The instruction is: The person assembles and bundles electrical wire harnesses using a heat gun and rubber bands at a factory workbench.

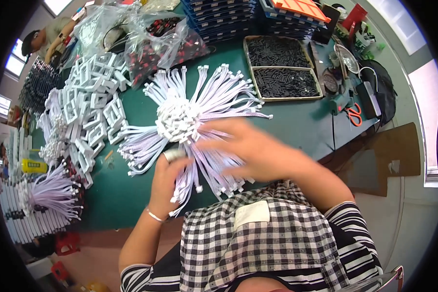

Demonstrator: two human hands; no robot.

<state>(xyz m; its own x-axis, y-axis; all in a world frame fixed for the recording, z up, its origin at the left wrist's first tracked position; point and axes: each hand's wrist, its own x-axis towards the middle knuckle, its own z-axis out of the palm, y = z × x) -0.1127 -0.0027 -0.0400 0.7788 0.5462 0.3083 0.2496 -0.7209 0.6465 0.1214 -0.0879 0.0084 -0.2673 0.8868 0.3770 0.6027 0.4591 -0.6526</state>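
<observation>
A large fan of white flat cables [219, 100] with small white plugs lies spread on the green table in front of me, its connector ends heaped in the middle. Over the right side of the fan, my right hand [250, 148] is smeared by motion, its fingers stretched and apart with nothing visible in them. At the fan's near left edge, my left hand [164, 182] is curled, thumb towards fingers. A small whitish piece [174, 155] shows at its fingertips, blurred; I cannot make out what it is.
White rectangular frames [92, 109] are heaped at the left, near another cable bundle [53, 192]. Behind lie bags of red and black parts [163, 53]. A tray of small black pieces [284, 97], orange-handled scissors [354, 116] and stacked blue trays [219, 19] stand farther off. A person [51, 36] is at far left.
</observation>
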